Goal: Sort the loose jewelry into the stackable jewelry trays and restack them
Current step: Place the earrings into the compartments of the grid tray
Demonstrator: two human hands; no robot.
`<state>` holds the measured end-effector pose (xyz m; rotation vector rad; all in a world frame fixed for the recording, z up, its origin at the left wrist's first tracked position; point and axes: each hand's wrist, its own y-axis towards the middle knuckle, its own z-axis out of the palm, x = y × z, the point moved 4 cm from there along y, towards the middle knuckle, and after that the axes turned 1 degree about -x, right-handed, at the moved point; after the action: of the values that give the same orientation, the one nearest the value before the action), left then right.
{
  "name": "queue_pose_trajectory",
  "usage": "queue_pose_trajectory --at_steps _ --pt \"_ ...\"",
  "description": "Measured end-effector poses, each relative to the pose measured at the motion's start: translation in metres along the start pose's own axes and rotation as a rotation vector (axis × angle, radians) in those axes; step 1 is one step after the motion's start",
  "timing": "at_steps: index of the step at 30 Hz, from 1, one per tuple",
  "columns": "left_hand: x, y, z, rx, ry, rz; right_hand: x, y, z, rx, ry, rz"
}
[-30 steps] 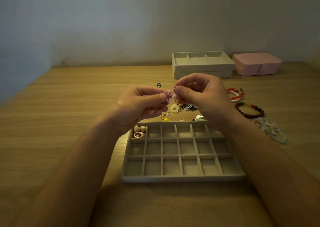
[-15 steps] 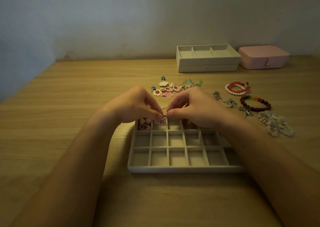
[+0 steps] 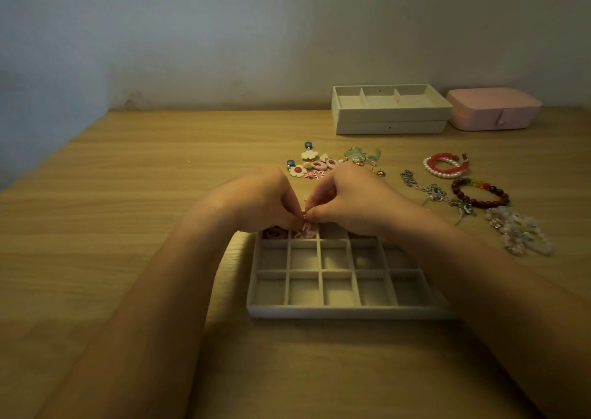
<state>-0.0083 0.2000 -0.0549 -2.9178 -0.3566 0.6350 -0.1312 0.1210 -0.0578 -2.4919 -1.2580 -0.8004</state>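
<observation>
The left hand (image 3: 262, 201) and right hand (image 3: 348, 201) pinch 1 pink flower earring (image 3: 305, 230) at 11 o'clock of the tray (image 3: 319, 311). It looks light and flimsy, best held by its top.

A gridded tray (image 3: 335, 310) sits near the front of the bench (image 3: 128, 226). Loose earrings (image 3: 315, 166) lie behind it, bracelets (image 3: 479, 193) to its right. Stacked trays (image 3: 388, 121) stand at the back, a closed case (image 3: 492, 108) right of them.

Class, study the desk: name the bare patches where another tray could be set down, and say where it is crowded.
Bare wood: the whole left side of the table, from the wall to the left hand; also the near strip before the grid tray. Crowded: earrings behind the tray, bracelets to its right.
</observation>
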Motion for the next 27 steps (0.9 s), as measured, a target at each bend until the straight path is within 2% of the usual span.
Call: queue_pose_trajectory --at_steps 3,8,17,21,27 --pt "-0.002 -0.005 -0.002 0.025 0.045 0.029 0.001 0.002 0.003 -0.033 -0.048 0.017" --pt "-0.005 -0.014 -0.015 0.007 -0.019 0.07 0.0 0.001 0.0 -0.01 -0.067 0.015" --pt "-0.003 -0.017 -0.013 0.106 -0.129 0.06 0.005 0.002 0.0 0.051 -0.117 0.034" --pt "-0.003 -0.016 -0.008 0.165 -0.073 0.025 0.011 0.0 0.003 0.048 -0.215 0.049" --pt "-0.005 -0.017 -0.004 0.211 -0.02 -0.01 0.022 -0.004 0.007 -0.056 -0.391 0.067"
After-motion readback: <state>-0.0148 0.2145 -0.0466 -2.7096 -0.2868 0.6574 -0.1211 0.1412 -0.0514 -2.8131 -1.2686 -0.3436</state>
